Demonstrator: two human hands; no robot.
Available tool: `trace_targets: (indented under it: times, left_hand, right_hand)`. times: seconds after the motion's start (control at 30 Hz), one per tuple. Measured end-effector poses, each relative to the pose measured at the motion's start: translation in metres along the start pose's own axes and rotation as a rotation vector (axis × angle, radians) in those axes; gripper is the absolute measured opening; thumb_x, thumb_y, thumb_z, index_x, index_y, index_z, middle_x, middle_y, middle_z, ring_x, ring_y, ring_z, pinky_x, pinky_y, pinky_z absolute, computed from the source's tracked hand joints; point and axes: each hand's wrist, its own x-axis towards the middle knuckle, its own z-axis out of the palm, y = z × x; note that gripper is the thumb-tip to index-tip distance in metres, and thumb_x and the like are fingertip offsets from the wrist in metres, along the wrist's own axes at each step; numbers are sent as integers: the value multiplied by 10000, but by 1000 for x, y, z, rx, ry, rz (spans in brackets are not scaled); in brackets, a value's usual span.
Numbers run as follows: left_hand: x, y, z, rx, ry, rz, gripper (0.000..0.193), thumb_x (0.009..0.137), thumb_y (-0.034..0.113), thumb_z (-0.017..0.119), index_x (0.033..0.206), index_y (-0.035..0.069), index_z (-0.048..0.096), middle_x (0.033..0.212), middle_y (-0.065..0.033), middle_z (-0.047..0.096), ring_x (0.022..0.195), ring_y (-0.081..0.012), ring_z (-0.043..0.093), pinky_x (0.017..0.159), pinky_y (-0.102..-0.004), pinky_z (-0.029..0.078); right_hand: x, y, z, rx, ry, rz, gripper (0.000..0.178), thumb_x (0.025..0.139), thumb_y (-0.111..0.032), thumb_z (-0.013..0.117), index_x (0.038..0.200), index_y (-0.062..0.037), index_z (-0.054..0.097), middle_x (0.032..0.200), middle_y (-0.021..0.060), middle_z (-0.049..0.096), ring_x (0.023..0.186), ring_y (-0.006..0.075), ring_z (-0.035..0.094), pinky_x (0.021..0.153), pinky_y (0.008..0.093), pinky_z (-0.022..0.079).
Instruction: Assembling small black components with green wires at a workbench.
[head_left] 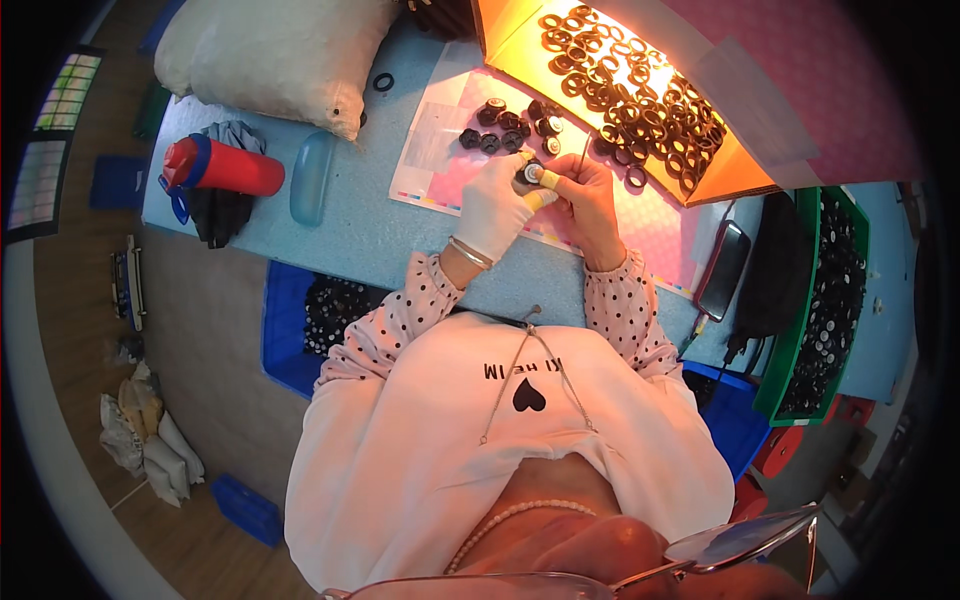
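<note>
A small black round part (531, 173) with a pale centre is between my two hands, over a pink printed sheet (435, 180). My left hand (490, 212), in a white glove with yellow covers on its fingertips, pinches the part from the left. From the right, my bare right hand (594, 208) presses a yellow-wrapped thumb against it, fingers curled. A thin dark stick shows above the right fingers; whether they hold it, I cannot tell. Just beyond my hands lie several black knobs (489, 143), some with pale round faces.
Many black rings (640, 95) fill a lit yellow box (725, 180) at the far right. A red bottle (240, 172), blue case (313, 178) and stuffed white sack (265, 60) occupy the left. At right are a phone (722, 270) and a green crate (862, 215) of black parts.
</note>
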Motion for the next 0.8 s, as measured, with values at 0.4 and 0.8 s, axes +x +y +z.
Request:
trace_targets:
  times: [0.4,0.8]
  left_hand:
    - [5,4,-13,36,-5,5,283,843,136,759,1056,13,618,853,-74,675,744,-118,663,635,-269,543]
    - [4,15,-44,-614,-191,-255,328,926,-4,590,1239,-33,497,917,-64,602,679,-85,597,575,-221,518]
  right_hand:
    - [-3,-4,1,-139,-130,-83,158,947,-105,615,827,-3,625,702,-18,570,585,13,451,491,182,316]
    - [-2,-4,6,-718,-256,-534,162,883,14,607,1021,34,690,917,119,726,799,175,680,712,276,518]
